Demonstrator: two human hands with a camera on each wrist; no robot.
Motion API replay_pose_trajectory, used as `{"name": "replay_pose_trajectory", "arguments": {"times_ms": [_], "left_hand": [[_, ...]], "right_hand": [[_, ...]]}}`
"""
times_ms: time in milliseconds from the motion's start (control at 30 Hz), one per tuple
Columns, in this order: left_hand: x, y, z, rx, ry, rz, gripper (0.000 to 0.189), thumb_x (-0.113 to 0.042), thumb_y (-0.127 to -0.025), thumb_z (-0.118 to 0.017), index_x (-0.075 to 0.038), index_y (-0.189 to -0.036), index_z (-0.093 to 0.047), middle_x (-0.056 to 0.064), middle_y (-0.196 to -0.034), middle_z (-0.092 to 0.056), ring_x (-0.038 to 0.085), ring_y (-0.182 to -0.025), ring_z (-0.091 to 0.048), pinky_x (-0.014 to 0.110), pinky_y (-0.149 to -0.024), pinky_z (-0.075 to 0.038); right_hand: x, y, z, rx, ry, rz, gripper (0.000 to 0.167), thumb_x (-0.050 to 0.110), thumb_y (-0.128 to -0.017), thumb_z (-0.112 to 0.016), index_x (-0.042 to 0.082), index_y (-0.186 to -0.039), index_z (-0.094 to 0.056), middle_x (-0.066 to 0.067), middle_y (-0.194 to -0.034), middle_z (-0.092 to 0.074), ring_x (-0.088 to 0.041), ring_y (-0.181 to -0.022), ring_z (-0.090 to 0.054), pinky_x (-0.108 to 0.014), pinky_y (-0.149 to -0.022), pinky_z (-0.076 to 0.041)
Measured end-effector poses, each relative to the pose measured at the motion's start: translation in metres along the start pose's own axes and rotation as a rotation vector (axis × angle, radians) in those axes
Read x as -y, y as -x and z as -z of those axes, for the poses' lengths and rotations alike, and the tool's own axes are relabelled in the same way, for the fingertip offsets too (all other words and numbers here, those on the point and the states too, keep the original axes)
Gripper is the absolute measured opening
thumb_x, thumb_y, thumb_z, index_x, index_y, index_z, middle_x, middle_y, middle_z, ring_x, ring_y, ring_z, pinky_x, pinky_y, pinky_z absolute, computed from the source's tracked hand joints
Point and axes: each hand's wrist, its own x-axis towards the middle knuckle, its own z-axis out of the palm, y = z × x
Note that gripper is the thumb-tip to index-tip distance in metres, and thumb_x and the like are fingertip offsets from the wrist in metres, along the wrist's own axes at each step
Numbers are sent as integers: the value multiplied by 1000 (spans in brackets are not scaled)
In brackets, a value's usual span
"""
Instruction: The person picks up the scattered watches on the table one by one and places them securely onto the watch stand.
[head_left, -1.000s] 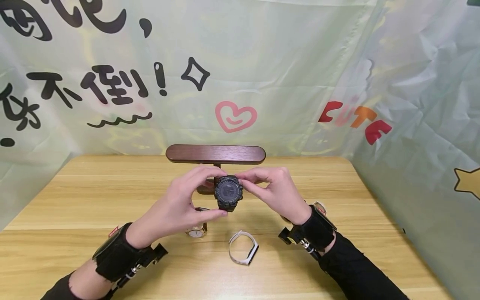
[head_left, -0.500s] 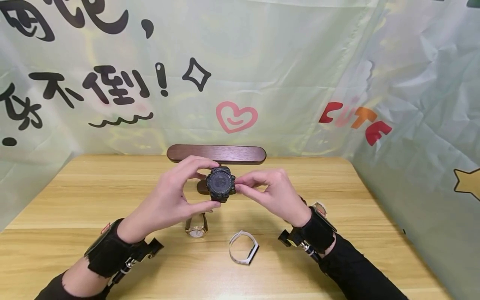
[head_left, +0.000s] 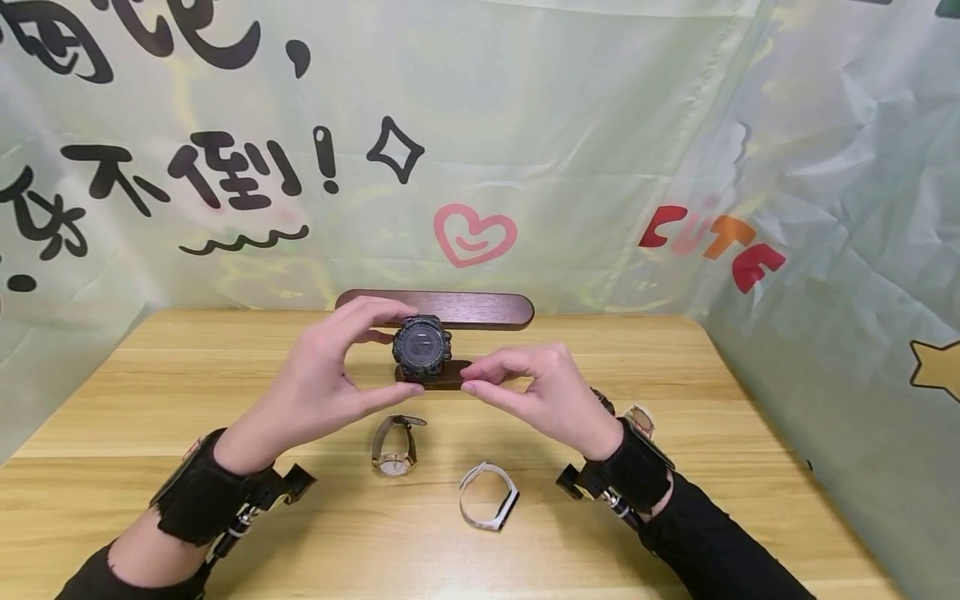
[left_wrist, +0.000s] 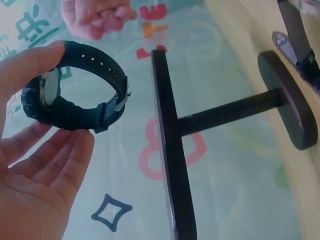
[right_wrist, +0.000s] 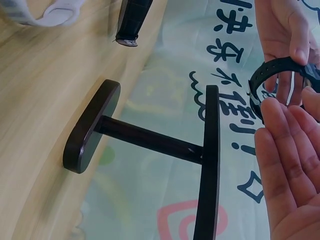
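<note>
Head view: the black watch is gripped by the left hand, thumb and fingers clamped on opposite edges, in front of the wooden stand. By the right hand, near the stand's foot, nothing is held; its thumb and forefinger are slightly apart. Nearer than the stand, a brown-strapped watch and a white wristband are seen. With only its edges held, the watch could be dropped if the thumb slipped. On the cloth behind the stand, "CUTE" and "不倒!" can be read; the watch's lettering is too small. Left wrist view: the strap is closed by its buckle, well apart from the stand's bar; were the bar struck by that loop, the stand could be tipped. Right wrist view: the watch is partly hidden by right-hand fingers, beside the stand's bar.
</note>
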Motion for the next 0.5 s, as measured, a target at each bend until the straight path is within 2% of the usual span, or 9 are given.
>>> {"name": "replay_pose_trajectory", "arguments": {"times_ms": [233, 500], "left_hand": [[7, -2, 9, -30, 3, -1, 79, -2, -69, -101, -8, -139, -66, 4, -133, -72, 16, -108, -76, 21, -99, -60], [14, -3, 20, -59, -41, 12, 77, -3, -68, -101, -8, -137, -67, 2, -124, -75, 15, -102, -75, 16, -99, -58]], "right_hand": [[1, 1, 1, 13, 11, -22, 13, 14, -95, -83, 15, -108, -85, 6, -95, -84, -2, -86, -76, -19, -55, -52], [0, 1, 2, 15, 17, -31, 14, 14, -94, -84, 15, -108, -85, 7, -95, -83, -2, -85, -76, -17, -52, -44]]}}
